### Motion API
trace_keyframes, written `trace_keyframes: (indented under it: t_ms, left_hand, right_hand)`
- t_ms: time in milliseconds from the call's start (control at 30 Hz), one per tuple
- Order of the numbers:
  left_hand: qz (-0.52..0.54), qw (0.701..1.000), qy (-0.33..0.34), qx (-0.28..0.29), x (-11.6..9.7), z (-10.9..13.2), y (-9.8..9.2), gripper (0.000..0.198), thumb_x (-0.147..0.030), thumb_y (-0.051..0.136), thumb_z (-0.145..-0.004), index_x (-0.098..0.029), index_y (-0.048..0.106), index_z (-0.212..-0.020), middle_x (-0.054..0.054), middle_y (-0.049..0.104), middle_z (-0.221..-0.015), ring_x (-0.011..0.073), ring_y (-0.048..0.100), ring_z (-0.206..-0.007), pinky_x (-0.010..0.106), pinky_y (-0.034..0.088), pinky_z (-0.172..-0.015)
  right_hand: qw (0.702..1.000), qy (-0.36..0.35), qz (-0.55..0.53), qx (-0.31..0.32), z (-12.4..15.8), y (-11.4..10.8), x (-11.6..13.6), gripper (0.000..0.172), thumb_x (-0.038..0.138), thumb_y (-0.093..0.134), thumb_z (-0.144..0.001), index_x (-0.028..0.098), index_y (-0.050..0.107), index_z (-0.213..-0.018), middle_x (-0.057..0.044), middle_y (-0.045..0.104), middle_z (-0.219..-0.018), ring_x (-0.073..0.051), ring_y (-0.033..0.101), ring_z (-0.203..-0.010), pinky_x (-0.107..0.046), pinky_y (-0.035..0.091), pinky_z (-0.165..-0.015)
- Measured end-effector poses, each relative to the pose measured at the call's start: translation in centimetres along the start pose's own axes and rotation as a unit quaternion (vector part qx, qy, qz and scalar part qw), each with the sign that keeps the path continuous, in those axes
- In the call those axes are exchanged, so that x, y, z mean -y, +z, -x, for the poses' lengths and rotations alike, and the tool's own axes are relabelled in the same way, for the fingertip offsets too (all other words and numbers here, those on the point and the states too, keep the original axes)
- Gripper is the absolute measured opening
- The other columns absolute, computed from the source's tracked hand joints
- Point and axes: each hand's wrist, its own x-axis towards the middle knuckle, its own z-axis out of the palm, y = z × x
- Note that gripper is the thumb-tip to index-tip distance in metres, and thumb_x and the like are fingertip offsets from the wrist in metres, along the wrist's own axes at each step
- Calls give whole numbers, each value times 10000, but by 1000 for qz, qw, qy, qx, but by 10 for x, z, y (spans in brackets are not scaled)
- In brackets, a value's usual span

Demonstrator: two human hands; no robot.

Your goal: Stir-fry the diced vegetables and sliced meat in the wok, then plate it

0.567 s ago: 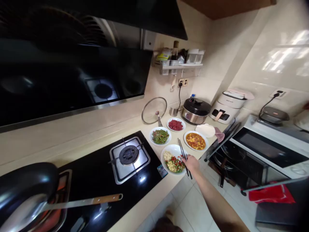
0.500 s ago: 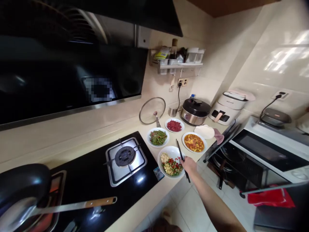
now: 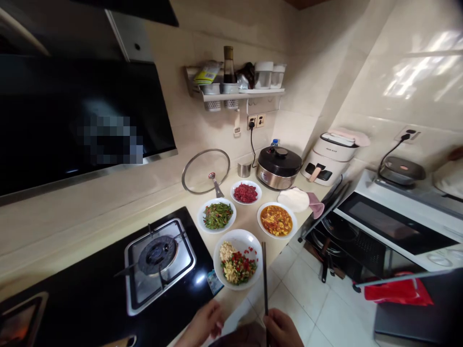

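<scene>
My right hand (image 3: 281, 328) is closed around a pair of black chopsticks (image 3: 265, 279), which stand nearly upright with their tips just right of a white bowl (image 3: 217, 262). In the bowl lie chopped garlic, red chilli and green bits (image 3: 238, 266). My left hand (image 3: 205, 322) is low over the counter's front edge, fingers curled in, with nothing visible in them. Behind the bowl stand a plate of green vegetables (image 3: 218, 215), a plate of red raw-looking meat (image 3: 245, 193) and a plate of tomato and egg (image 3: 276, 220).
To the left is a gas hob (image 3: 159, 255). A glass lid (image 3: 202, 171) leans on the wall. A black-topped electric cooker (image 3: 279, 167) and a white air fryer (image 3: 321, 159) stand behind. Right of the counter, an oven (image 3: 398, 226) sits above a rack of pans.
My right hand has drawn back from the bowl toward me with the chopsticks. My left hand has come into view. The view has turned right, so the wok has gone out of sight.
</scene>
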Motion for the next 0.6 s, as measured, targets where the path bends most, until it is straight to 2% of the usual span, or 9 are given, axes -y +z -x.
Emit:
trace_keyframes:
  t_ms: [67, 133, 233, 300, 333, 367, 400, 500, 600]
  left_hand:
    - [-25, 996, 49, -64, -12, -16, 5, 458, -614, 647, -696, -233, 506, -907, -17, 611, -571, 127, 551, -437, 231, 373, -412]
    - [-17, 990, 71, -122, -25, -26, 11, 599, -669, 617, -676, -234, 436, -1046, 3, 651, -626, 160, 611, -484, 245, 393, -448]
    - [62, 987, 43, -141, -41, -31, 21, 830, -637, 615, -710, -239, 220, -1323, 26, 684, -714, 224, 695, -662, 309, 501, -609]
    - [113, 985, 29, -128, -47, -29, 27, 889, -561, 620, -761, -258, 92, -1408, 34, 696, -761, 231, 707, -741, 352, 523, -731]
    - [132, 984, 27, -120, -49, -28, 29, 893, -525, 615, -784, -264, 55, -1428, 41, 702, -787, 227, 708, -753, 363, 523, -766]
    - [147, 982, 26, -114, -50, -27, 31, 891, -493, 612, -801, -268, 34, -1440, 49, 707, -811, 223, 708, -753, 368, 523, -786]
    - [161, 981, 27, -109, -51, -27, 32, 886, -464, 612, -812, -267, 26, -1447, 58, 710, -831, 219, 708, -752, 370, 522, -799]
    - [189, 976, 23, -103, -51, -29, 34, 866, -403, 622, -821, -248, 48, -1450, 71, 716, -833, 220, 709, -752, 371, 526, -812]
    - [208, 972, 27, -105, -51, -35, 37, 824, -367, 646, -806, -240, 128, -1434, 66, 715, -833, 214, 706, -737, 368, 535, -805]
  right_hand:
    - [999, 1, -42, 0, 9, -5, -18, 486, 686, 553, -688, 210, 467, -644, 52, 436, -505, -89, 396, -427, -217, 300, -418]
    - [999, 5, -31, 10, 9, -16, -23, 487, 699, 523, -710, 216, 472, -673, 58, 432, -500, -89, 382, -398, -221, 284, -393]
    - [1000, -10, 28, -2, -6, -46, -7, 492, 715, 436, -741, 228, 439, -672, 55, 440, -491, -110, 417, -379, -231, 304, -369]
    - [990, -31, 126, -48, -27, -79, 17, 454, 671, 360, -793, 235, 418, -678, 46, 465, -484, -132, 465, -395, -239, 343, -379]
    - [977, -44, 195, -73, -42, -99, 32, 414, 618, 342, -821, 234, 426, -692, 36, 493, -489, -145, 500, -418, -245, 372, -400]
    - [946, -51, 304, -101, -59, -121, 48, 355, 526, 331, -859, 230, 437, -693, 23, 525, -497, -153, 538, -449, -249, 408, -444]
    - [892, -46, 428, -136, -78, -142, 65, 306, 427, 334, -883, 222, 457, -691, 6, 565, -528, -158, 580, -504, -254, 445, -519]
    - [836, -32, 518, -177, -140, -193, 106, 184, 234, 433, -867, 164, 564, -759, -109, 673, -747, -211, 652, -772, -302, 464, -726]
    - [807, -5, 562, -183, -191, -215, 126, 151, 196, 504, -874, 105, 621, -904, -142, 683, -891, -214, 644, -878, -338, 467, -799]
